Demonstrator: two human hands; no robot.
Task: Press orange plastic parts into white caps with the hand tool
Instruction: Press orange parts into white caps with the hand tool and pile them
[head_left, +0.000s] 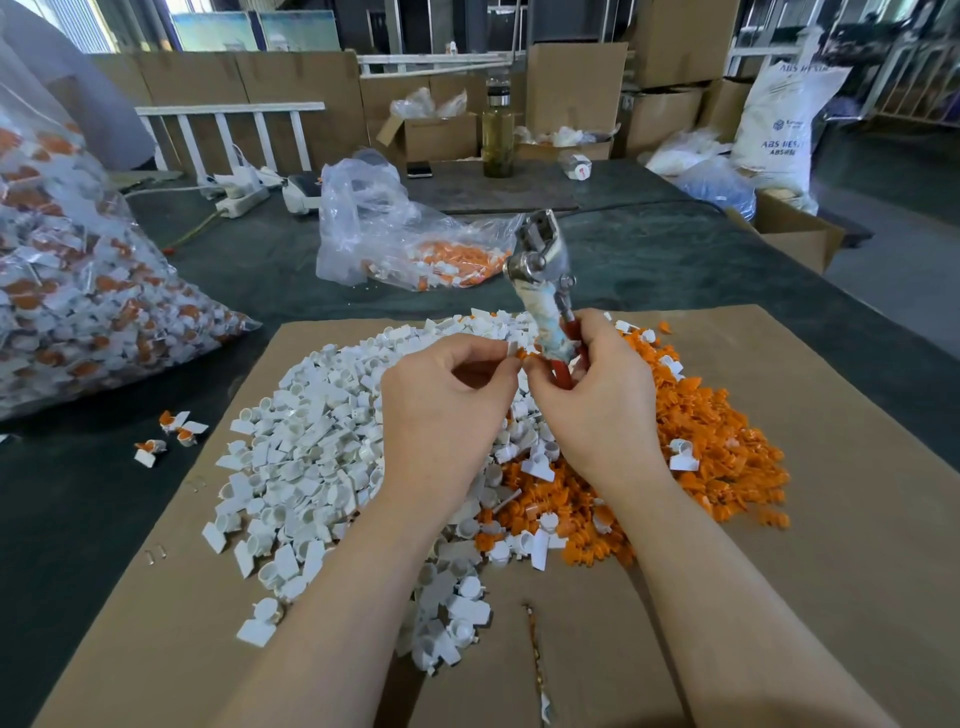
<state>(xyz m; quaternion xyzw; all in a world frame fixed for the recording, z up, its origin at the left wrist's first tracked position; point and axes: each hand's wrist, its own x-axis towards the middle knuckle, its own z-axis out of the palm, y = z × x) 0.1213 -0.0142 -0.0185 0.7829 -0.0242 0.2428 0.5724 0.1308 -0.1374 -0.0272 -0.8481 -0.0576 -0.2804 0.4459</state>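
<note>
Cardboard sheet, two heaps of parts, left hand pinching one white cap, right hand gripping one hand tool

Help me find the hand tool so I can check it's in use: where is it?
In the head view, the hand tool stands upright right of centre, its handles gripped by the right hand, above the seam between the white caps and orange parts.

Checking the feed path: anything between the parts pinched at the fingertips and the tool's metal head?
Nothing visible. The left hand pinches a white cap, with an orange part at the fingertips beside it. The right hand grips the hand tool, whose metal head stands clear above, only open air between.
</note>
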